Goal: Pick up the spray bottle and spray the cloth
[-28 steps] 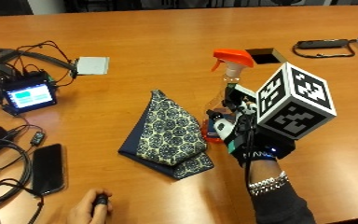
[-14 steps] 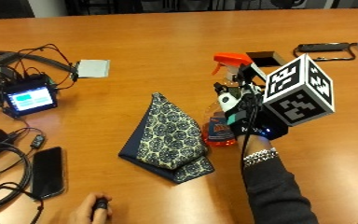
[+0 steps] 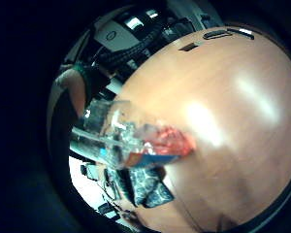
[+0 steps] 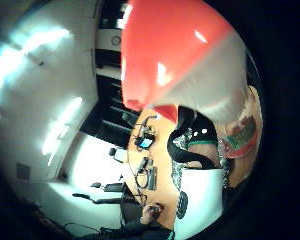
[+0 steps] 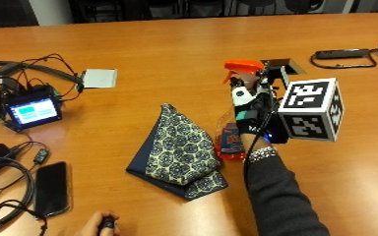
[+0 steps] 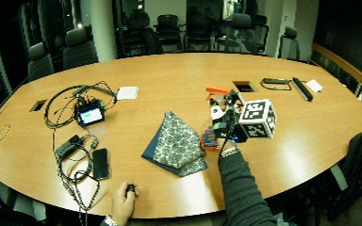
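Observation:
A clear spray bottle (image 5: 230, 140) with an orange trigger head (image 5: 243, 66) and a red and blue label stands upright just right of the cloth (image 5: 179, 150). The cloth is navy with a cream pattern, folded and flat on the table. My gloved right hand (image 5: 251, 110) grips the bottle's neck below the trigger head, whose nozzle points left. I cannot tell if the base touches the table. The little finger side palm view shows the bottle's body (image 3: 136, 141) close by, with the cloth (image 3: 148, 187) beyond it. The orange head (image 4: 175, 55) fills the thumb side view.
At the left are a small screen device (image 5: 30, 109) with tangled cables and a black phone (image 5: 50, 189). A white pad (image 5: 99, 77) lies behind the cloth. A table port (image 5: 282, 66) sits behind the bottle. A bare hand (image 5: 100, 226) rests at the front edge.
The hand has turned slightly on the bottle's neck. The bottle stays upright beside the cloth, and the cloth has not moved.

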Demonstrator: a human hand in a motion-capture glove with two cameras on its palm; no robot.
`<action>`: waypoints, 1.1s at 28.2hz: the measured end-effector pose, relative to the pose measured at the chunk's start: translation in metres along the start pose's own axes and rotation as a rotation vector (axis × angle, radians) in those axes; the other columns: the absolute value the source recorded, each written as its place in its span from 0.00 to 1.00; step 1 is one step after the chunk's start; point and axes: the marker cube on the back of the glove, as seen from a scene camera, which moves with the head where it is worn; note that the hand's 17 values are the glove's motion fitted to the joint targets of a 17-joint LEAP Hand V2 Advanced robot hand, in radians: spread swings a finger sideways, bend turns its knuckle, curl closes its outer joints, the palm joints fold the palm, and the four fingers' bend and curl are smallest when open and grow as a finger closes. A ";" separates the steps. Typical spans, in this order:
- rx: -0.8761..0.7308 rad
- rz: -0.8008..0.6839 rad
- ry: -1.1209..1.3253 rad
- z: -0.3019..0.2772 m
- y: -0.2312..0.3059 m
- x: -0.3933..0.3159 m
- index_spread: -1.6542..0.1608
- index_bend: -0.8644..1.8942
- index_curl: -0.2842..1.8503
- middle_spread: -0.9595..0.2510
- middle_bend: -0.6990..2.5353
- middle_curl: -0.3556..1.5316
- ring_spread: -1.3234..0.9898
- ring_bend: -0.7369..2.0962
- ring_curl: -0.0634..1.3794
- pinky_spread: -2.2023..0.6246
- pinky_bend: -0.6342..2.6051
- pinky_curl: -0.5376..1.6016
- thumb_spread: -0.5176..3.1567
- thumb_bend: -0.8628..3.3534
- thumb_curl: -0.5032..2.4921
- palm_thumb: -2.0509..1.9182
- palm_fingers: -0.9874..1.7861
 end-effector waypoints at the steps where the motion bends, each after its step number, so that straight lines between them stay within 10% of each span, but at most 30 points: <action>1: 0.013 0.009 -0.025 0.002 -0.001 0.000 0.75 0.36 0.26 0.71 0.32 0.38 0.55 0.41 0.27 0.85 0.26 0.39 0.45 0.22 0.28 0.73 0.69; 31: 0.318 -0.193 -0.150 0.011 -0.029 -0.015 0.76 0.40 0.34 0.60 0.37 0.45 0.48 0.50 0.36 0.67 0.35 0.45 0.32 0.20 0.35 0.75 0.88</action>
